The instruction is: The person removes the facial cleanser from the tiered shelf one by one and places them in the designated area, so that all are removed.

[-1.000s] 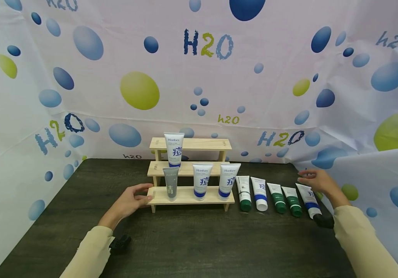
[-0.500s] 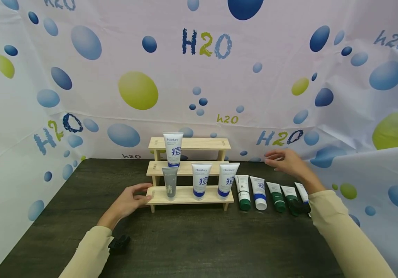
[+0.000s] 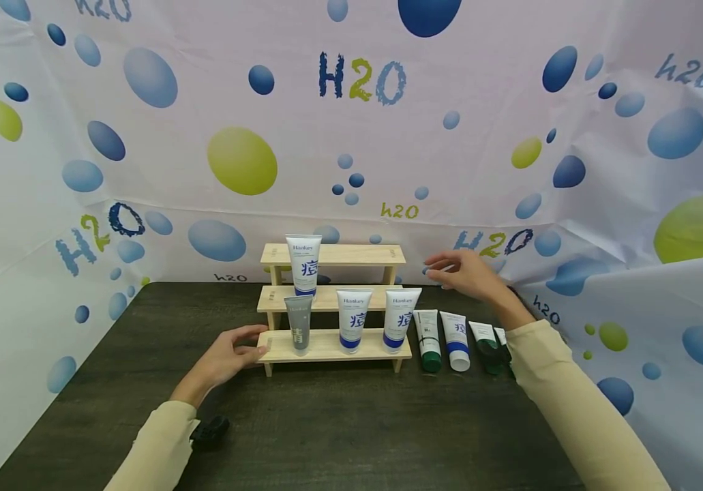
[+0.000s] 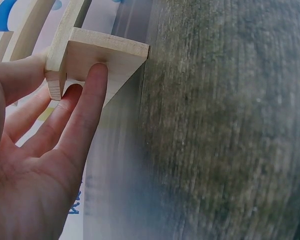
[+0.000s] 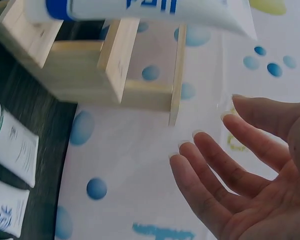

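Right hand (image 3: 464,274): fingers loosely spread, empty, near the rack (image 3: 360,255). Left hand (image 3: 225,354): fingers grip its lowest shelf (image 3: 322,343). Standing tubes (image 3: 354,317) occupy that and the middle shelf (image 3: 326,299); lying tubes (image 3: 455,335), the tabletop (image 3: 326,423). Apparent step: arranging tubes; next calls for a fingertip pinch, rack steadied.

The left hand (image 3: 228,354) is held with thumb (image 4: 25,80) opposite fingers (image 4: 92,100); the right hand (image 3: 464,273) is held with thumb beside loosely bent fingers.

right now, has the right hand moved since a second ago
Yes; in the head view, the right hand has moved left and up the picture, closer to the three-tier wooden stand.
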The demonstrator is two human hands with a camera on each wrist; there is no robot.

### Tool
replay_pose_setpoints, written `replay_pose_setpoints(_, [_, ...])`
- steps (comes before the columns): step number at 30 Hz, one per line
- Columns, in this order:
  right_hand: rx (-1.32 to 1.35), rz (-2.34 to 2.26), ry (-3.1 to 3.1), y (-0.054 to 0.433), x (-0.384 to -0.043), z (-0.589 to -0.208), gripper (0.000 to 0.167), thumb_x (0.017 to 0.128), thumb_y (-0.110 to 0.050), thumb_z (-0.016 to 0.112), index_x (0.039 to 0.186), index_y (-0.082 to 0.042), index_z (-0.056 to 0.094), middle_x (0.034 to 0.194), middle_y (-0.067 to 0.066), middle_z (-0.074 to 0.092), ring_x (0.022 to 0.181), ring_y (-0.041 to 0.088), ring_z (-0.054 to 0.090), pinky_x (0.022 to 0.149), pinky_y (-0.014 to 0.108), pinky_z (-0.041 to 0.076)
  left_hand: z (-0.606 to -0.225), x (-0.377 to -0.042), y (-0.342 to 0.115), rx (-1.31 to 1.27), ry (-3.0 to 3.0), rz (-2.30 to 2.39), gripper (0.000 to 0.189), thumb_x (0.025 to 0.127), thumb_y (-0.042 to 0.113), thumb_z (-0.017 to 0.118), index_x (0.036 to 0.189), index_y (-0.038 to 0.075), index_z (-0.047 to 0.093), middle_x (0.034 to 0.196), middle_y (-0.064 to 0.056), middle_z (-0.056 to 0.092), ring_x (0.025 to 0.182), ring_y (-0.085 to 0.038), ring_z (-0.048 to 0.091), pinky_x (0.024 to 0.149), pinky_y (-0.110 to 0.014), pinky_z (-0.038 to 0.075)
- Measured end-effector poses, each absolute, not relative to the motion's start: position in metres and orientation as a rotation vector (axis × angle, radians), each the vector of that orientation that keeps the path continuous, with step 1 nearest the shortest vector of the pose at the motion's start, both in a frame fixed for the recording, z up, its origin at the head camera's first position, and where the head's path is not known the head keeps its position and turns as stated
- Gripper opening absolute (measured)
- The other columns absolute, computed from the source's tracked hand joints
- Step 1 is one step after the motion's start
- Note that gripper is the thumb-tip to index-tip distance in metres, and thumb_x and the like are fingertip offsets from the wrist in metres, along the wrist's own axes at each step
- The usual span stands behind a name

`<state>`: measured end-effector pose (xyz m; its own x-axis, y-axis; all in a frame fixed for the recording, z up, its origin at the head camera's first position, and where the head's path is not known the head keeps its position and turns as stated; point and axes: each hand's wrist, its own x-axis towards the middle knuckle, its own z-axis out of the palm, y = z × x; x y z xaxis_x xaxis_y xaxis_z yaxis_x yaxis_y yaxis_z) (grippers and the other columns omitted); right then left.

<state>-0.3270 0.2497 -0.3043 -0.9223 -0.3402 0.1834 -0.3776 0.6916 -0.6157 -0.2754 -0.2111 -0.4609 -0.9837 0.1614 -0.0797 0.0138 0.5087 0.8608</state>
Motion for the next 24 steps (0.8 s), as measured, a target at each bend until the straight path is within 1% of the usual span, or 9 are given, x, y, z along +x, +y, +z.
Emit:
replay_pose_setpoints(3, [0.602, 1.063, -2.838, 0.238, -0.329, -0.302, 0.037, 0.101, -0.017, 0.066, 0.133, 0.002, 0.065, 0.129, 0.029, 0.068, 0.109, 0.043, 0.071, 0.084, 0.041, 0.063, -0.462, -0.276, -0.211, 0.150, 2.591, 1.484, 0.060, 0.100, 0.023, 0.070, 0.153, 0.006, 0.047, 0.150, -0.029, 0.049, 0.126, -0.041, 0.065, 0.093, -0.047, 0.060])
replay_pose_setpoints(5, [0.611, 1.084, -2.833, 0.231, -0.329, -0.299, 0.038, 0.101, -0.018, 0.066, 0.134, 0.001, 0.065, 0.130, 0.028, 0.068, 0.110, 0.042, 0.071, 0.087, 0.044, 0.063, -0.463, -0.276, -0.211, 0.138, 2.588, 1.485, 0.059, 0.100, 0.023, 0.070, 0.153, 0.007, 0.048, 0.150, -0.028, 0.049, 0.126, -0.041, 0.065, 0.094, -0.047, 0.060])
replay_pose_setpoints(8, [0.648, 1.083, -2.807, 0.220, -0.329, -0.296, 0.038, 0.101, -0.020, 0.066, 0.132, 0.001, 0.066, 0.128, 0.028, 0.069, 0.108, 0.040, 0.071, 0.088, 0.046, 0.062, -0.463, -0.276, -0.211, 0.135, 2.582, 1.489, 0.060, 0.100, 0.023, 0.070, 0.153, 0.007, 0.047, 0.150, -0.028, 0.049, 0.127, -0.041, 0.065, 0.094, -0.046, 0.060])
replay_pose_setpoints(16, [0.715, 1.075, -2.761, 0.190, -0.328, -0.288, 0.034, 0.100, -0.020, 0.067, 0.129, -0.001, 0.068, 0.125, 0.024, 0.072, 0.110, 0.040, 0.071, 0.092, 0.049, 0.059, -0.462, -0.276, -0.211, 0.146, 2.578, 1.499, 0.060, 0.100, 0.023, 0.070, 0.153, 0.006, 0.047, 0.151, -0.030, 0.048, 0.126, -0.042, 0.064, 0.092, -0.046, 0.061])
replay_pose_setpoints(19, [0.734, 1.050, -2.748, 0.180, -0.327, -0.286, 0.032, 0.099, -0.019, 0.068, 0.126, -0.002, 0.070, 0.122, 0.023, 0.073, 0.107, 0.039, 0.072, 0.092, 0.050, 0.059, -0.461, -0.277, -0.211, 0.141, 2.585, 1.487, 0.061, 0.100, 0.025, 0.070, 0.153, 0.007, 0.047, 0.151, -0.029, 0.047, 0.127, -0.042, 0.064, 0.094, -0.047, 0.060])
replay_pose_setpoints(24, [0.780, 1.057, -2.732, 0.163, -0.327, -0.287, 0.029, 0.099, -0.017, 0.069, 0.124, -0.002, 0.071, 0.120, 0.022, 0.074, 0.105, 0.038, 0.073, 0.090, 0.047, 0.060, -0.461, -0.275, -0.211, 0.133, 2.587, 1.485, 0.059, 0.101, 0.023, 0.069, 0.153, 0.006, 0.047, 0.151, -0.030, 0.047, 0.128, -0.043, 0.063, 0.096, -0.049, 0.059])
